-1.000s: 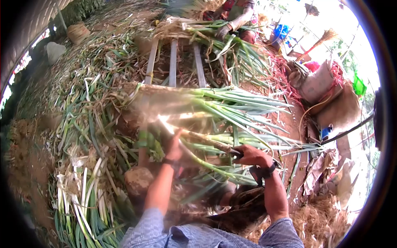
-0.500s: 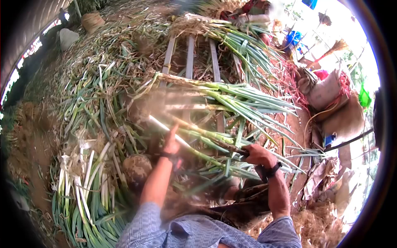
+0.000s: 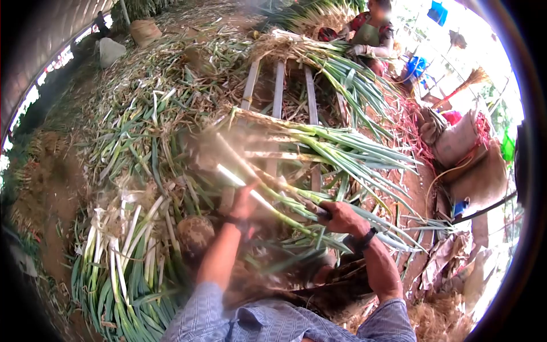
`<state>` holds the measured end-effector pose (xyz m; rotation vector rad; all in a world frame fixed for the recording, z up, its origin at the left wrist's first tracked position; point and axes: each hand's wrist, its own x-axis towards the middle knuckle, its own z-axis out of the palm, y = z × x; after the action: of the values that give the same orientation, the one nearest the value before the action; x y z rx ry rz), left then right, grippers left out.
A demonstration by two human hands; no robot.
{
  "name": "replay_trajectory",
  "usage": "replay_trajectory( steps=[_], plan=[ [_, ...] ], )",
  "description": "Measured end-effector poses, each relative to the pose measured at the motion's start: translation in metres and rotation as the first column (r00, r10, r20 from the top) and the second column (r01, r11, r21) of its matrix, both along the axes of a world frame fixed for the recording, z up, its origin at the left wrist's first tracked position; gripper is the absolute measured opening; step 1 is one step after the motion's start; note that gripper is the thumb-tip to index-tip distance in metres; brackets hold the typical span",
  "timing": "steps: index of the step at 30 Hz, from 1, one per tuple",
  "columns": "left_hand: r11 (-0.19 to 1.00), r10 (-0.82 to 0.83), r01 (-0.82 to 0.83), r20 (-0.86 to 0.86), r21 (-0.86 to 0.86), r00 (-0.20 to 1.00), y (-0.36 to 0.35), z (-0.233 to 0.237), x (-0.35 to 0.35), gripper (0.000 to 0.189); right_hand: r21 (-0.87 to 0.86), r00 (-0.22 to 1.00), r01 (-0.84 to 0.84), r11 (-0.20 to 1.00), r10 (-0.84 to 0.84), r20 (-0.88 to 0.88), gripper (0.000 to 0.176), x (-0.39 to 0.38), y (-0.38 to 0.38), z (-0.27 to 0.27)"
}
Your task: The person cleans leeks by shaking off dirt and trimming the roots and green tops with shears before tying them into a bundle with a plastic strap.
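Closed around the white shaft of a long green onion [image 3: 265,204] is my left hand [image 3: 244,204]; the onion's white root end points up and left. My right hand [image 3: 342,218] grips a dark, slim tube-like tool [image 3: 317,211] whose tip points left, over the onion's leaves. Just beyond my hands, more green onions [image 3: 336,142] lie across a slatted metal rack [image 3: 279,85], leaves to the right. A brownish blur hangs in front of the root ends.
A pile of white-stemmed green onions [image 3: 122,268] lies at lower left. Loose leaves and trimmings [image 3: 131,131] cover the ground. At the far end of the rack, a co-worker [image 3: 373,34] in gloves sits by another bundle. Sacks [image 3: 476,165] and red strings [image 3: 416,122] lie at right.
The whole view has shifted slightly, bringing more of the co-worker into sight. My left fingers, stretched along the onion before, are now curled closer around it. My right hand keeps the dark tool.
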<state>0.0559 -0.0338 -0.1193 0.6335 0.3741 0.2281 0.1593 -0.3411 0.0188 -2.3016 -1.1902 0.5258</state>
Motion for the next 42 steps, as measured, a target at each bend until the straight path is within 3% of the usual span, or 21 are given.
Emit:
replay_trajectory(
  steps=[4,7,10,11,14,15,18,23,27,30,31,34,35,36,37,38,42],
  plan=[
    [0.999,-0.033,0.028,0.120,0.040,0.992,-0.006,0.011,-0.007,0.036,-0.016,1.000,-0.026,1.000,0.026,-0.006,0.028,-0.007,0.017,0.004],
    [1.000,0.014,-0.016,0.087,0.020,0.996,-0.002,0.011,-0.010,0.043,-0.040,1.000,-0.025,0.999,0.025,-0.010,0.029,-0.009,0.023,0.014],
    [0.988,0.156,-0.157,0.085,0.010,0.984,0.005,0.013,-0.005,0.046,-0.097,0.998,-0.050,0.994,0.046,-0.042,0.029,-0.011,0.022,0.020],
    [0.958,0.282,-0.286,0.111,0.015,0.953,0.005,0.013,-0.007,0.047,-0.056,0.991,-0.080,0.995,0.073,-0.110,0.027,-0.012,0.018,0.016],
    [0.896,0.445,-0.442,0.099,-0.050,0.890,0.011,0.050,-0.019,0.050,-0.070,0.992,-0.123,0.990,0.121,-0.027,0.028,-0.011,0.011,0.000],
    [0.869,0.495,-0.490,0.102,-0.066,0.863,0.010,0.055,-0.020,0.044,0.005,0.993,-0.108,0.994,0.108,-0.035,0.026,-0.014,0.009,0.003],
    [0.973,0.225,-0.228,0.114,0.018,0.968,0.024,0.045,-0.024,0.037,0.076,0.995,-0.087,0.993,0.090,-0.033,0.022,-0.013,0.008,0.013],
    [0.992,0.122,-0.126,0.141,0.021,0.982,0.017,0.057,-0.034,0.032,0.162,0.990,-0.115,0.980,0.100,0.101,0.029,-0.022,0.025,0.024],
    [0.998,0.063,-0.067,0.262,0.004,0.963,0.010,0.075,-0.039,0.027,0.386,0.939,-0.296,0.874,0.190,0.288,0.037,-0.025,0.042,0.020],
    [0.996,0.069,-0.079,0.223,0.036,0.972,0.014,0.062,-0.040,0.027,0.215,0.976,-0.127,0.968,0.084,0.200,0.038,-0.031,0.048,0.035],
    [0.995,0.068,-0.084,0.242,0.056,0.968,0.012,0.062,-0.040,0.026,0.180,0.966,-0.142,0.973,0.097,0.238,0.041,-0.027,0.049,0.031],
    [0.989,0.084,-0.113,0.274,0.091,0.958,0.008,0.068,-0.040,0.023,0.366,0.928,-0.307,0.879,0.190,0.321,0.042,-0.030,0.049,0.024],
    [0.988,0.101,-0.129,0.267,0.088,0.958,0.008,0.071,-0.038,0.023,0.354,0.932,-0.292,0.889,0.181,0.314,0.040,-0.031,0.048,0.021],
    [0.986,0.117,-0.143,0.259,0.084,0.959,0.007,0.075,-0.036,0.023,0.286,0.948,-0.240,0.928,0.161,0.275,0.041,-0.031,0.046,0.021],
    [0.956,0.280,-0.288,0.119,0.054,0.953,-0.002,0.086,-0.033,0.031,0.214,0.962,-0.187,0.959,0.135,0.237,0.041,-0.031,0.042,0.021],
    [0.959,0.277,-0.281,0.104,0.034,0.955,0.002,0.082,-0.033,0.034,0.135,0.974,-0.134,0.982,0.105,0.202,0.041,-0.030,0.037,0.020],
    [0.938,0.344,-0.346,0.057,0.035,0.937,0.011,0.064,-0.030,0.047,-0.025,0.968,-0.194,0.981,0.195,0.158,0.021,-0.028,0.021,0.011]
  ],
)
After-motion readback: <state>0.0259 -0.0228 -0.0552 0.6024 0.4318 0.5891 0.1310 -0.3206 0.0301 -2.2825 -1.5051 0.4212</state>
